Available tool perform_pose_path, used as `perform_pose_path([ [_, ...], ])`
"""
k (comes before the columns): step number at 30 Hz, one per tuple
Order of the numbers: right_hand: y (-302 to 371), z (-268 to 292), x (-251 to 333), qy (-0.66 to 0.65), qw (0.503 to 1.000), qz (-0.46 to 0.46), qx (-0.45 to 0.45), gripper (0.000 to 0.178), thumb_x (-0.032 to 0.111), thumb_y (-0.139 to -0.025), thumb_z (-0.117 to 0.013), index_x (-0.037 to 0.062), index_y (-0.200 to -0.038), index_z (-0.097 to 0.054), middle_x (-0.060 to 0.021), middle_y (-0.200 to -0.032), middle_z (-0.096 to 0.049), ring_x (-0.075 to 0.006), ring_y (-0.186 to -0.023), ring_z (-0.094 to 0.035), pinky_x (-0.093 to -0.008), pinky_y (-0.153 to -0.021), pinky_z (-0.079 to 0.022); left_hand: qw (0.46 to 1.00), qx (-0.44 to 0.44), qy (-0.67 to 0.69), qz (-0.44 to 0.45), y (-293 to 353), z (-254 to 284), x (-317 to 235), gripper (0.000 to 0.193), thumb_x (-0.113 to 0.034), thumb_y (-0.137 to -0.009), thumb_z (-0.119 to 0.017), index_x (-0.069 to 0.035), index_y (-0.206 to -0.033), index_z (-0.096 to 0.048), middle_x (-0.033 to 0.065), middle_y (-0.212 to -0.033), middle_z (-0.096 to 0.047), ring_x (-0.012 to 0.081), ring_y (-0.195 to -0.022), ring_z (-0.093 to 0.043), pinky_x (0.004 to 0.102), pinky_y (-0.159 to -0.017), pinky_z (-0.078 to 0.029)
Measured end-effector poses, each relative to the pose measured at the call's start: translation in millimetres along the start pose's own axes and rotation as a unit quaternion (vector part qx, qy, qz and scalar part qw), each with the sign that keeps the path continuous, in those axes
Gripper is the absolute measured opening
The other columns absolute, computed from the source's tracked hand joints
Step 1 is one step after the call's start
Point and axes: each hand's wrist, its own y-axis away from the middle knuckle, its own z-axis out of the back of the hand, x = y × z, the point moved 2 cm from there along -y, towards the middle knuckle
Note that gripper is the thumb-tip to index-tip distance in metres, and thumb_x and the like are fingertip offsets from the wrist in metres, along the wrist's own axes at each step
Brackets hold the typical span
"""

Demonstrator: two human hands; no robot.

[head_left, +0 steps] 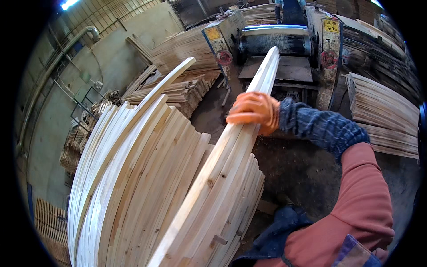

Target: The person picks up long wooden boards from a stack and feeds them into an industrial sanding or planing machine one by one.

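My right hand (255, 112), in an orange glove, is closed over the top of long pale wooden strips (216, 163) lying side by side. Their far ends point toward a roller machine (275, 43) and appear in front of its dark metal feed table (284, 70); whether they touch it I cannot tell. The near ends run out of the lower edge of the view. Below and left of the held strips stands a large stack of wooden strips (149, 173), with one loose strip (133, 113) lying on top at a slant. My left hand is out of view.
Red handwheels (328, 59) sit on the machine's side posts. More stacked boards (380, 115) lie at the right, and others (184, 91) behind the big stack. A wall with a pipe (44, 84) runs along the left. Another person (291, 10) stands beyond the machine.
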Motion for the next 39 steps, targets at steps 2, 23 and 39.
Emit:
perform_pose_path([
  [2,2,-30,3,-0.040,0.998,-0.003,0.047,0.121,0.022,-0.049,-0.093,0.0249,-0.158,-0.041,-0.0081,-0.128,-0.060,-0.0292,-0.122,-0.057,-0.0494,-0.112,-0.046,0.999,0.039,0.021,-0.012,22,-7,-5,0.050,-0.025,-0.089,-0.071,0.005,-0.129,-0.064,0.0231,-0.112,-0.072,0.0426,-0.101,-0.070,0.0514,-0.094,-0.056],
  [23,215,-144,-275,-0.174,0.916,-0.082,0.352,0.123,-0.001,-0.051,-0.084,0.0291,-0.160,-0.035,-0.0072,-0.151,-0.051,-0.0301,-0.149,-0.038,-0.0521,-0.130,-0.019,0.894,0.424,0.123,0.076,-85,-150,-301,0.048,-0.025,-0.084,-0.069,-0.009,-0.130,-0.065,0.0186,-0.115,-0.069,0.0382,-0.103,-0.067,0.0474,-0.088,-0.056],
  [39,266,-171,-293,-0.309,0.894,-0.050,0.320,0.120,0.007,-0.046,-0.086,0.0194,-0.157,-0.041,-0.0216,-0.154,-0.046,-0.0413,-0.146,-0.040,-0.0555,-0.125,-0.030,0.805,0.486,0.289,0.177,-267,-279,-573,0.083,-0.037,-0.065,-0.087,0.003,-0.130,-0.053,0.0244,-0.122,-0.064,0.0402,-0.119,-0.061,0.0499,-0.106,-0.046],
])
